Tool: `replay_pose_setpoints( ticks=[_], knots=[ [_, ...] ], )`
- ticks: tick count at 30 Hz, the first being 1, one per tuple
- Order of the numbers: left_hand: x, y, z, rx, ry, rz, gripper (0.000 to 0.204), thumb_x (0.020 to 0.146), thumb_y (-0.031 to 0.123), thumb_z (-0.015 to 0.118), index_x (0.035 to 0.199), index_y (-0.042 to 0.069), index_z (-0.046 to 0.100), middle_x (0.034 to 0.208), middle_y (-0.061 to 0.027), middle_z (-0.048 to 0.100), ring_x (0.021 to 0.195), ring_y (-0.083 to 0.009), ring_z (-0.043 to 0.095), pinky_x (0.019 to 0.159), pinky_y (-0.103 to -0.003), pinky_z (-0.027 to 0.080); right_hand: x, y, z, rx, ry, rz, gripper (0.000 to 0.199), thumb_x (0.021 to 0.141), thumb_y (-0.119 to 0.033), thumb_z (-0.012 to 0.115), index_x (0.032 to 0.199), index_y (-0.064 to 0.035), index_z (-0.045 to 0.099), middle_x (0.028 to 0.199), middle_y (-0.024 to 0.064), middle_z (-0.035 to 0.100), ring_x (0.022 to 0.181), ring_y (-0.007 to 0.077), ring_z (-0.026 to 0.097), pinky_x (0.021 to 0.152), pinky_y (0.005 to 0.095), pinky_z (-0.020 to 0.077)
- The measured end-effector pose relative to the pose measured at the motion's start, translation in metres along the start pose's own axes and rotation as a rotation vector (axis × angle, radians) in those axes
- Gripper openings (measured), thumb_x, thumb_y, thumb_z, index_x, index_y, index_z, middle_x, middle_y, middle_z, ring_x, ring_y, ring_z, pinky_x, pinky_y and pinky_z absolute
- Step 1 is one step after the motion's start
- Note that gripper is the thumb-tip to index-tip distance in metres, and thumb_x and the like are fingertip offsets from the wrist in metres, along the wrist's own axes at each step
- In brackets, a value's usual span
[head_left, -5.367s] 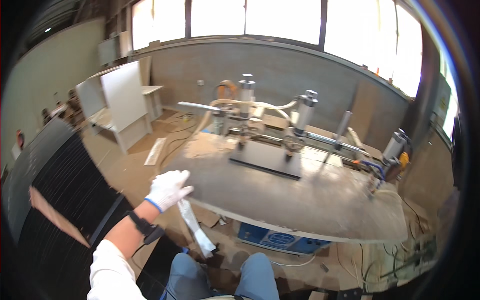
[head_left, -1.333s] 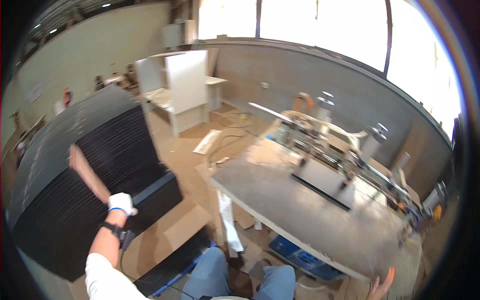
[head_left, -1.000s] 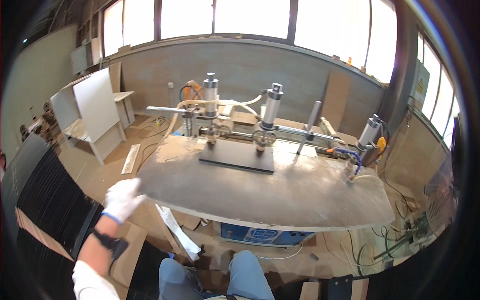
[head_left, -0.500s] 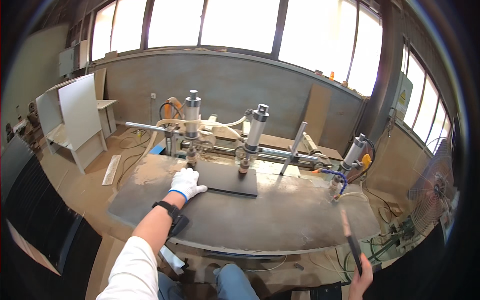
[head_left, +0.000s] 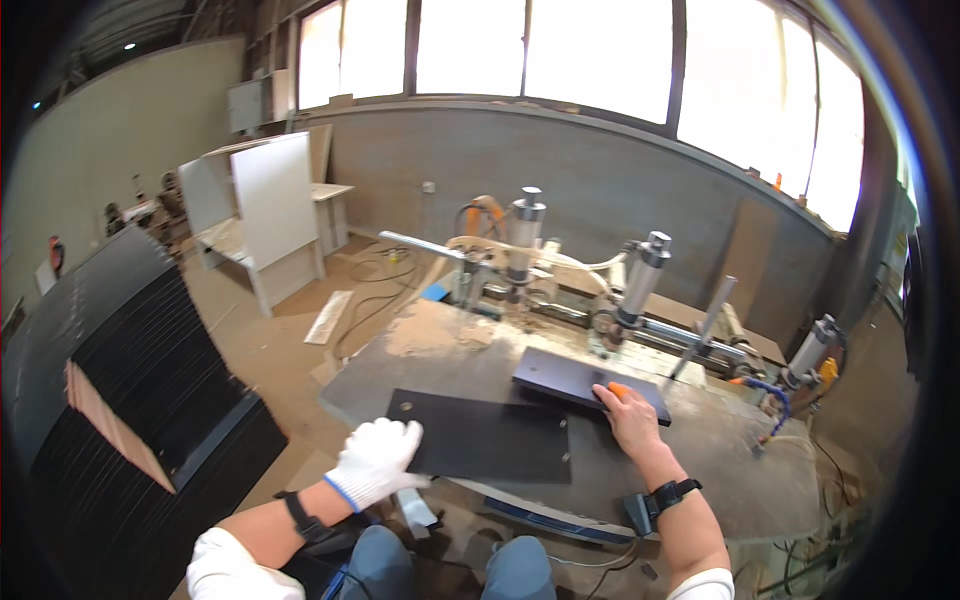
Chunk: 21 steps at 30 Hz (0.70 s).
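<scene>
My left hand point(head_left: 378, 462), in a white knit glove with a blue cuff, is closed on the left end of a flat black panel point(head_left: 495, 440). This panel overhangs the near edge of the worktable point(head_left: 730, 480) and has small holes near its ends. My bare right hand point(head_left: 634, 418) is closed over the near edge of a second dark panel point(head_left: 560, 374), which lies tilted below the drilling cylinders. Something orange point(head_left: 618, 391) shows at the right fingertips; its kind is unclear. The undersides of both panels are hidden.
Upright metal cylinders point(head_left: 645, 275) on a horizontal rail stand along the table's far side, with hoses. At right is another cylinder point(head_left: 812, 345) with a blue coiled hose. A tall stack of black panels point(head_left: 150, 330) stands at left. Behind it is a white cabinet point(head_left: 275, 205).
My view has turned left. My right hand has come in from the lower right onto the panel under the cylinders. My left hand has moved back toward me and now holds a black panel.
</scene>
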<state>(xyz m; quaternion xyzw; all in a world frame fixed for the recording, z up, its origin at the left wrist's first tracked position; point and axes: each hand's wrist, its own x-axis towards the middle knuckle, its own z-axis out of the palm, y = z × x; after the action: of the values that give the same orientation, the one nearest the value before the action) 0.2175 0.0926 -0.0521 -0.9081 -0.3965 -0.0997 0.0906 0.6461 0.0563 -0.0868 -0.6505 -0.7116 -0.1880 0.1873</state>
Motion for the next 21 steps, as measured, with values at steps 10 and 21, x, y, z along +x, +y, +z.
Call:
replay_pose_setpoints(
  ticks=[10,21],
  knots=[
    [-0.217,-0.120,-0.041,0.556,0.053,-0.468,0.033,0.078,0.013,0.062,0.110,0.007,0.063,0.076,-0.0098,0.058,0.069,-0.0268,0.062,0.054,-0.041,0.051,0.057,-0.011,0.069,0.141,-0.168,0.021,0.048,0.086,-0.025,0.073,0.133,-0.0174,0.061,0.135,0.0168,0.060,0.132,0.0377,0.050,0.110,0.0453,0.0413],
    [-0.251,-0.203,-0.003,0.357,-0.394,-1.079,0.062,0.069,0.056,0.078,0.104,0.005,0.071,0.092,-0.0178,0.073,0.090,-0.0310,0.072,0.078,-0.040,0.057,-0.055,-0.045,-0.059,0.196,0.032,0.056,0.058,0.084,-0.008,0.072,0.139,-0.0095,0.054,0.146,0.0212,0.049,0.144,0.0403,0.035,0.116,0.0486,0.0321]
  ],
)
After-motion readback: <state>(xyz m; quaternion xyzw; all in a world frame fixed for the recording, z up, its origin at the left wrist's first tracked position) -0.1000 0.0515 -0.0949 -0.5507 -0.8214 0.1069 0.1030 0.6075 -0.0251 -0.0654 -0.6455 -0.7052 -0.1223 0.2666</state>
